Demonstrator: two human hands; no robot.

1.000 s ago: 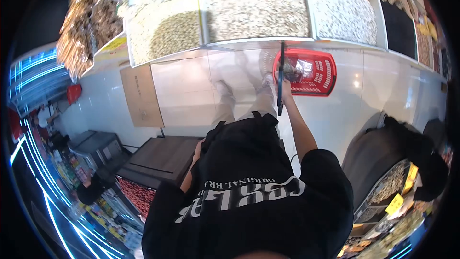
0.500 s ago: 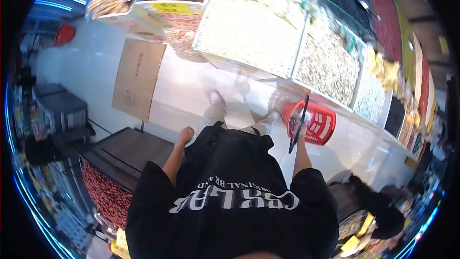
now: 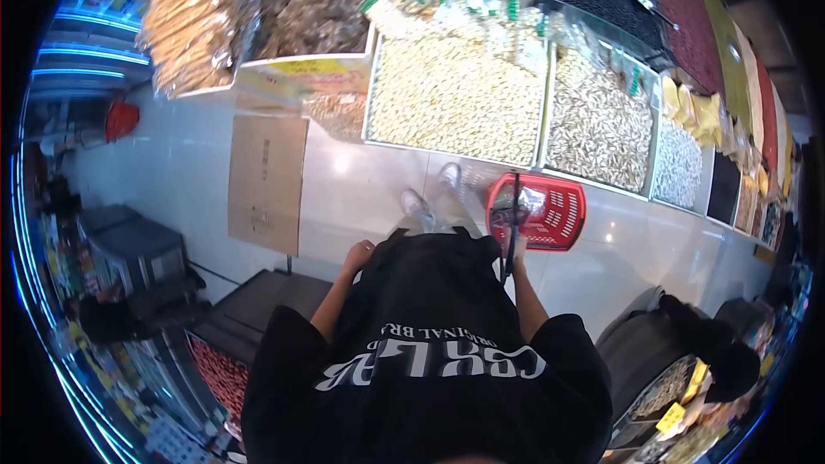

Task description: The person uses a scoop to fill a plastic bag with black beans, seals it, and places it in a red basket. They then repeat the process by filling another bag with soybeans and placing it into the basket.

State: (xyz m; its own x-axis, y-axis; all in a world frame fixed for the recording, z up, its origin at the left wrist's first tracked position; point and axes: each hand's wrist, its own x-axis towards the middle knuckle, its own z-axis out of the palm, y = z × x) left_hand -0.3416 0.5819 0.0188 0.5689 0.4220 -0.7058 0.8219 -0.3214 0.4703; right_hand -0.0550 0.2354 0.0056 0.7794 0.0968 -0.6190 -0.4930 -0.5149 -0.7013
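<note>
My right hand (image 3: 516, 252) is closed round the black handle of a red plastic shopping basket (image 3: 567, 216). The basket hangs at my right side, by the front of the bins. Inside it lies something in clear plastic wrapping (image 3: 531, 201), its contents too small to make out. At my left side hangs my left hand (image 3: 359, 254), its fingers curled in with nothing visible in them. It is nearest to my black shirt (image 3: 404, 292) and touches no goods.
Ahead stand bins of pale beans or nuts (image 3: 455, 90), striped seeds (image 3: 599, 125) and white seeds (image 3: 679, 163). A cardboard sheet (image 3: 266, 180) lies on the floor at front left. A dark-topped stand (image 3: 266, 305) is at my left; another person (image 3: 705, 344) is at right.
My feet have stepped on, and the bins and cardboard show in shifted places. The basket has swung closer to my body, still in my right hand. My left hand stays curled.
</note>
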